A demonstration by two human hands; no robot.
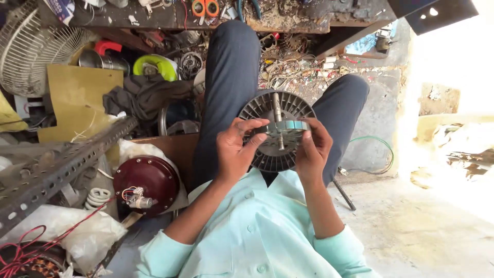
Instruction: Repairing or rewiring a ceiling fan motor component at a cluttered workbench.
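Head view, looking down at a seated person in a pale mint shirt and dark trousers. Both hands hold a round grey finned rotor [278, 131] upright above the lap, between the raised knees. A metal shaft [278, 110] runs vertically through its centre and stands out above and below the hub. A short flat metal tool [288, 125], which reads as a wrench though its exact kind is unclear, lies horizontally across the hub.

The left hand [234, 149] grips the rotor's left edge: its fingers are curled, the index finger and thumb reaching inward over the face towards the shaft, their tips close to the left end of the metal tool. The right hand [311, 149] closes on the rotor's right edge, with the thumb and forefinger pinching the right end of the tool against the rotor face. The remaining right fingers wrap behind the disc and are hidden.

Surroundings: a dark red domed motor housing [146, 177] with a bundle of coloured wires lies on the floor to the left, well apart from the hands. A perforated steel angle bar [62, 159] crosses the left foreground. A wire fan guard [31, 46] stands at upper left, and orange-handled scissors [205, 7] rest on the cluttered bench at top.
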